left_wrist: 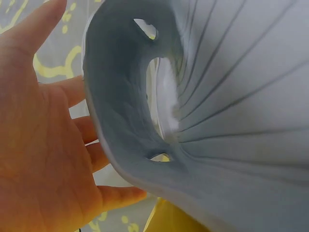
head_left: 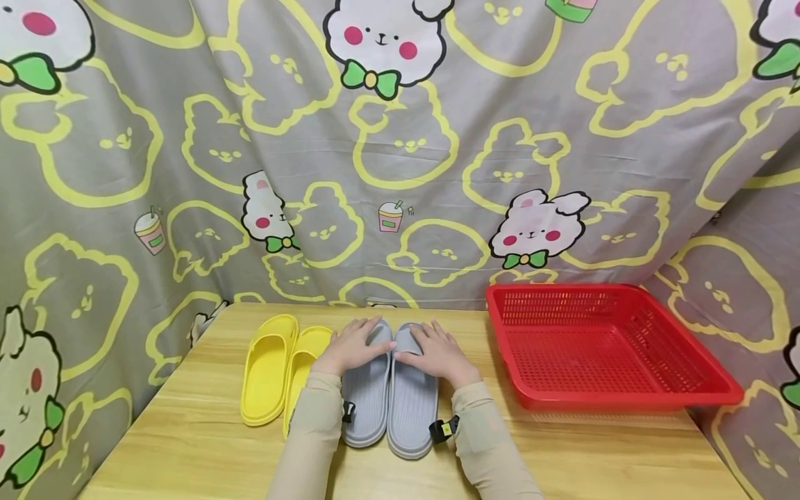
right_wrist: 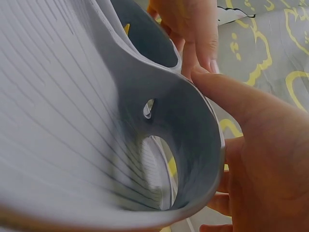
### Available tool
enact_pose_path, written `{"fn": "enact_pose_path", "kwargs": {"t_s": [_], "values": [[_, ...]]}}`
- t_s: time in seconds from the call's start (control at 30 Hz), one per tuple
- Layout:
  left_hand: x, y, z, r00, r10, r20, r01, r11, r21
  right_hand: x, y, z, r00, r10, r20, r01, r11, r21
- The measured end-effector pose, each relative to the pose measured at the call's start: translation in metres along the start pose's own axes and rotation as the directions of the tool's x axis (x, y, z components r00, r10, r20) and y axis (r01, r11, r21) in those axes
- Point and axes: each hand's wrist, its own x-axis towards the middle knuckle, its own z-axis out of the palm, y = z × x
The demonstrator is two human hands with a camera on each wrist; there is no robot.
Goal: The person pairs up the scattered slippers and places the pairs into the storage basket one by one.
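Observation:
A pair of grey slippers lies side by side on the table, toes toward the curtain. My left hand (head_left: pixel 355 346) rests over the strap of the left grey slipper (head_left: pixel 365 406), fingers spread. Over the strap of the right grey slipper (head_left: pixel 412 413) lies my right hand (head_left: pixel 439 353), also with extended fingers. The two thumbs come close together between the slippers. In the left wrist view, the fingers reach over the outside of the slotted strap (left_wrist: pixel 120 96). The right wrist view has the right thumb (right_wrist: pixel 231 94) at the strap's edge.
Left of the grey pair are two yellow slippers, one in full view (head_left: pixel 262 385) and one (head_left: pixel 303 361) partly behind my left arm. A red perforated basket (head_left: pixel 581 354) stands at the right. Behind the wooden table (head_left: pixel 187 430) hangs a grey patterned curtain (head_left: pixel 400 160).

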Motion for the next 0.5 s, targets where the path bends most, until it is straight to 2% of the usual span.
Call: {"fn": "enact_pose_path", "kwargs": {"t_s": [0.5], "values": [[0.0039, -0.0025, -0.0003, 0.998, -0.002, 0.055, 0.003, 1.0, -0.015, -0.0003, 0.0021, 0.0, 1.0, 0.0, 0.019, 0.0, 0.999, 0.046]]}}
